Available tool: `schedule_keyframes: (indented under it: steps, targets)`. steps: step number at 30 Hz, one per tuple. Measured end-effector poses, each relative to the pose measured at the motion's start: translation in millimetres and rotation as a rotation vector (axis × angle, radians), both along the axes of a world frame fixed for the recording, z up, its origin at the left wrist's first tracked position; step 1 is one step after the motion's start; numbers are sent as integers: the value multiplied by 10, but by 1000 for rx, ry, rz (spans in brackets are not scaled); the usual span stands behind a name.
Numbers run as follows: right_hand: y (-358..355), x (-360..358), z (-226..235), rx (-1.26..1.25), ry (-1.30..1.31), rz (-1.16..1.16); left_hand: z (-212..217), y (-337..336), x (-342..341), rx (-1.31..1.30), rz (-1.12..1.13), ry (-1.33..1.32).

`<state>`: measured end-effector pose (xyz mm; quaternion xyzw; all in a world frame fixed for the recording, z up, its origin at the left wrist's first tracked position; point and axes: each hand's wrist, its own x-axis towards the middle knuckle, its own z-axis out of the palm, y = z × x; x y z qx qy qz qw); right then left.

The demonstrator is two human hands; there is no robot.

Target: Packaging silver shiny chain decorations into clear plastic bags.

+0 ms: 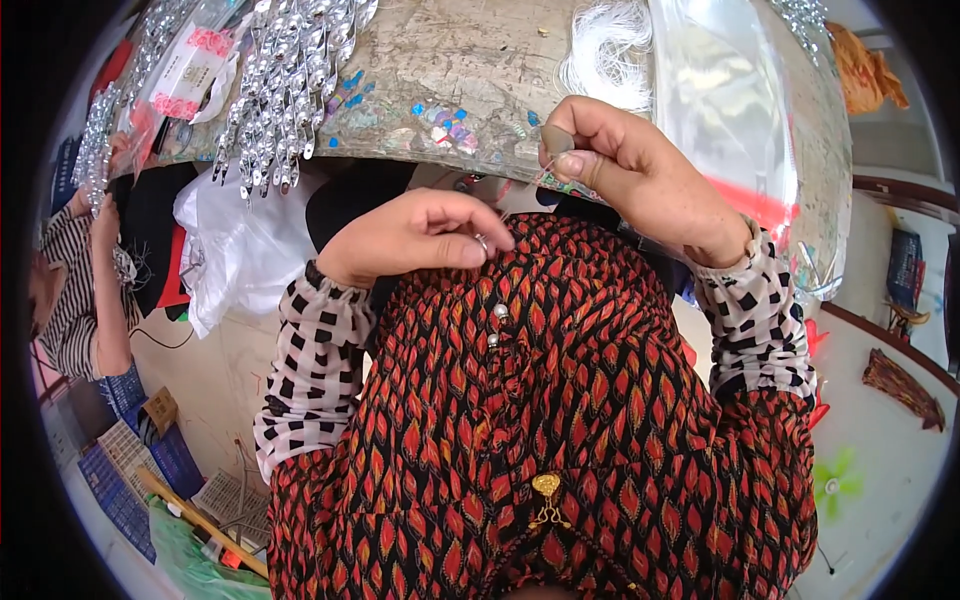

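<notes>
My left hand [420, 238] is held close to my chest, its thumb and fingers pinched on a small silver ring-like piece [483, 241]. My right hand [628, 170] is raised a little higher to the right, thumb and forefinger pinched on a thin clear thread [528, 186] that runs down toward my left hand. Both hands hover just below the edge of a worn round table [480, 70]. I wear a red and black patterned garment with checked sleeves.
Strings of silver beaded pieces [285, 80] hang over the table's left edge. A bundle of white thread [605, 50] and a clear plastic bag [720, 90] lie on the table. A white bag [235, 250] sits below. Another person in a striped top [75, 290] works at the left.
</notes>
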<state>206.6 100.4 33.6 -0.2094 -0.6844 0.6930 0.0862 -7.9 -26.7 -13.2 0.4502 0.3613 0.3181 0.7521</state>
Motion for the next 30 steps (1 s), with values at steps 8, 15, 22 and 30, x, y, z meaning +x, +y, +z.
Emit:
schedule_keyframes:
  steps: [8,15,22,30]
  targets:
    - [32,44,43,380,-61,30,247,252,231,-304,201,-242]
    - [42,57,12,648,1,24,197,277,260,-399,348,-310]
    - [165,151,-65,407,-15,-188,327,280,385,-224,579,-32]
    - [-9,79,-114,1240,42,-94,338,283,482,-88,646,177]
